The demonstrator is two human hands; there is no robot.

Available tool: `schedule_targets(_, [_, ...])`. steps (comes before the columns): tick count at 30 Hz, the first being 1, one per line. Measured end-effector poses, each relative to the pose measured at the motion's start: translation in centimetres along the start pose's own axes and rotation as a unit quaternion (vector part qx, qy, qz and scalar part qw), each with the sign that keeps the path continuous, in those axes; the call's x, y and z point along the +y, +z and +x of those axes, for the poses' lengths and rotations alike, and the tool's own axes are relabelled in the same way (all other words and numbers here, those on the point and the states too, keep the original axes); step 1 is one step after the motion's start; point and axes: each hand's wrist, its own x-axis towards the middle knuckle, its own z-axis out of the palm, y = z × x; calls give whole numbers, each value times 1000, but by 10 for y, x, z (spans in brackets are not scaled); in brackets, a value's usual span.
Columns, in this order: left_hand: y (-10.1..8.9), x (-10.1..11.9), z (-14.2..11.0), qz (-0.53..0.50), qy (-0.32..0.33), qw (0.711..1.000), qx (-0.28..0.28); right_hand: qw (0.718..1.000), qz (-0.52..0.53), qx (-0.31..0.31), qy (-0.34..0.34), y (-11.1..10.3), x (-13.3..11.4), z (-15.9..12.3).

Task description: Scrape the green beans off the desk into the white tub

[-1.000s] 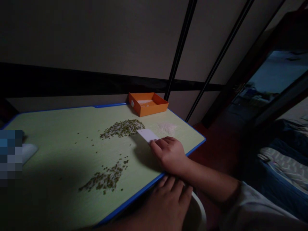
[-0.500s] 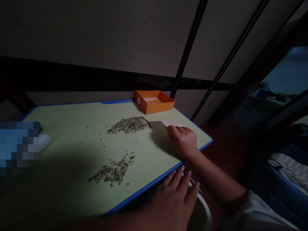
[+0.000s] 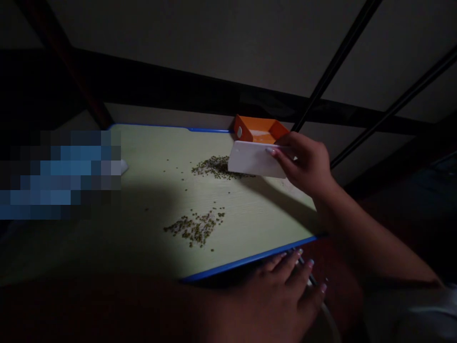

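Over the right part of the bench, right hand holds a white card. Grip clamped on it: thumb on the near face, fingers behind. Card stands on its long side, seemingly off the surface, as its shadow lies to one side. It hides part of the far heap of green beans and pale grains; orange tray just behind. Near heap lies apart, toward the blue front edge.

Risks (judged): a low sweep rightward could drive beans into the pale pile, partly hidden by the right hand, and mix them. Swinging the card back could knock the tray. Pinched at one end only, it may twist under a hard press. Dim light makes strays easy to miss.

Pose: right forearm enters from lower right, wrist raised, fingers pointing left. Left hand palm down outside the front edge, fingers extended and apart, nothing seen in it; cannot tell whether it bears on the white rim below.
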Motion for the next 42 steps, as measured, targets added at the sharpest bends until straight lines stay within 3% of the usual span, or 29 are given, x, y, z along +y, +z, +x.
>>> schedule_targets(2, [3, 1, 0, 29, -9, 999, 25, 989, 140, -45, -5, 16, 3, 9])
schedule_targets(5, [6, 2, 1, 63, -11, 997, 45, 967, 240, -78, 30, 36, 4, 11])
schedule_targets(12, [3, 2, 4, 88, -8, 995, 40, 958, 225, -49, 170, 48, 0, -2])
schedule_targets(20, [-7, 7, -1, 65, -23, 998, -13, 924, 299, -116, 209, 65, -7, -6])
schedule_targets(35, [-16, 4, 2, -87, -22, 991, -103, 885, 384, -199, 172, 61, -18, -12])
schedule_targets(42, [-18, 3, 3, -97, -26, 989, -106, 876, 413, -154, 198, 44, 2, -6])
